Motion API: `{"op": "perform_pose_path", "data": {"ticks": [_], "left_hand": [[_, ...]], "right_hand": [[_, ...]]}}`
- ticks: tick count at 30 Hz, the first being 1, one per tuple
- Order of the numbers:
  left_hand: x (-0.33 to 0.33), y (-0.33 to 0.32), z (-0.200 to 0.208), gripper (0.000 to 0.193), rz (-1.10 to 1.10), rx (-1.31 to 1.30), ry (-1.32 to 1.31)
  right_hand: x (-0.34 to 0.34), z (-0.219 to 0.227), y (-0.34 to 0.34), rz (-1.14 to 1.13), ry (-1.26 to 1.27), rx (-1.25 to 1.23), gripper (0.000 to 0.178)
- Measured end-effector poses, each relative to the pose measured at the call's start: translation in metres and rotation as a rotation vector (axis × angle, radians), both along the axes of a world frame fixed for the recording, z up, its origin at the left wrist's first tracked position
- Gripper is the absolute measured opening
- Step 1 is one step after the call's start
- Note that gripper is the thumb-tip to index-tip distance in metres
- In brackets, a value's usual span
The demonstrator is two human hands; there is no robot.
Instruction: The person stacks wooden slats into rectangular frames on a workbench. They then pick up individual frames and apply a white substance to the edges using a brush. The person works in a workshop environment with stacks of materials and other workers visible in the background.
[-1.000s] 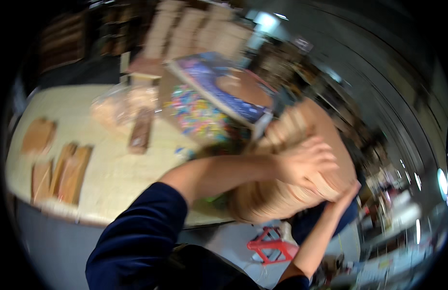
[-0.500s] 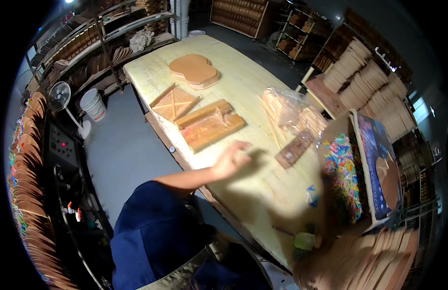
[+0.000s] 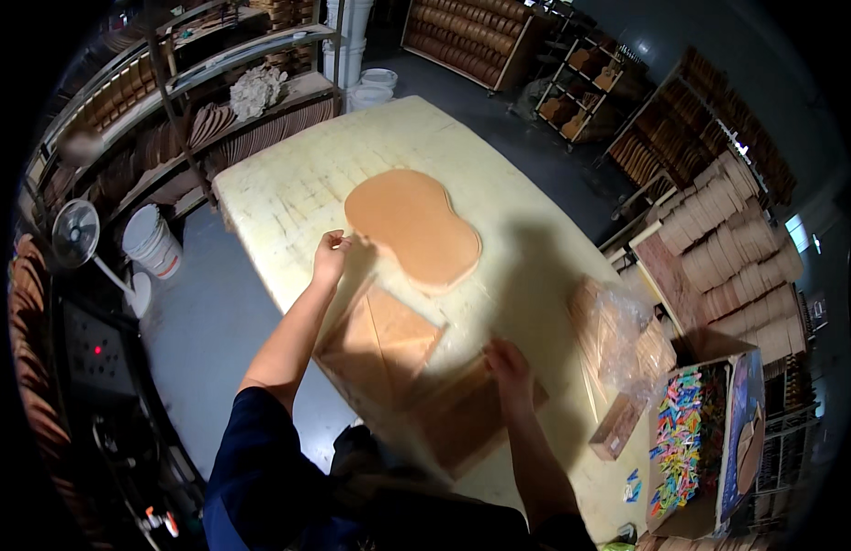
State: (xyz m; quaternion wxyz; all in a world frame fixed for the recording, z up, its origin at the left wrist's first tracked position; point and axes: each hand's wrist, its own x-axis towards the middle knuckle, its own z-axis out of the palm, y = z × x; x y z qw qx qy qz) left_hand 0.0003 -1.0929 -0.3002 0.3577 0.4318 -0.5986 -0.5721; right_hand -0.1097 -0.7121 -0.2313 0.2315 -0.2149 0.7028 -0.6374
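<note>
A flat stack of brown guitar-shaped boards [image 3: 411, 220] lies toward the far part of the pale table. At its left edge is my left hand [image 3: 330, 259], its fingers curled in together; whether a small thing is in them is hidden. My right hand [image 3: 510, 363] is above a wooden frame-like form [image 3: 462, 422], blurred, with its fingers pointing down and partly hidden. Between the hands sits a square wooden panel [image 3: 379, 335] with thin strips across it, touching or close to the form.
To the right, a plastic bag of wooden strips [image 3: 627, 335] lies beside a brown block [image 3: 618, 425]. A box of colourful clips [image 3: 678, 441] stands at the right edge. A fan [image 3: 76, 232] and white buckets [image 3: 152, 241] stand left. Shelves hold stacked curved wood.
My left hand has moved from the table's middle to the stack's left edge. My right hand has come into view over the form. The view has shifted, and the stack appears nearer.
</note>
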Motion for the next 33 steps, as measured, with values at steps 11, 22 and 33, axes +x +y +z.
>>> {"op": "perform_pose_path", "data": {"ticks": [11,22,33], "left_hand": [[-0.104,-0.155,-0.092,0.059,-0.165,0.202,0.072],[-0.088,-0.132,-0.035,0.043,-0.059,0.46,0.198],[-0.055,-0.015,0.036,0.051,-0.486,0.977,0.833]], "right_hand": [[-0.143,-0.114,-0.203,-0.289,-0.733,0.0,0.037],[-0.107,-0.059,-0.222,-0.424,-0.548,-0.082,0.048],[-0.023,0.053,-0.125,-0.469,-0.044,-0.448,0.054]]}}
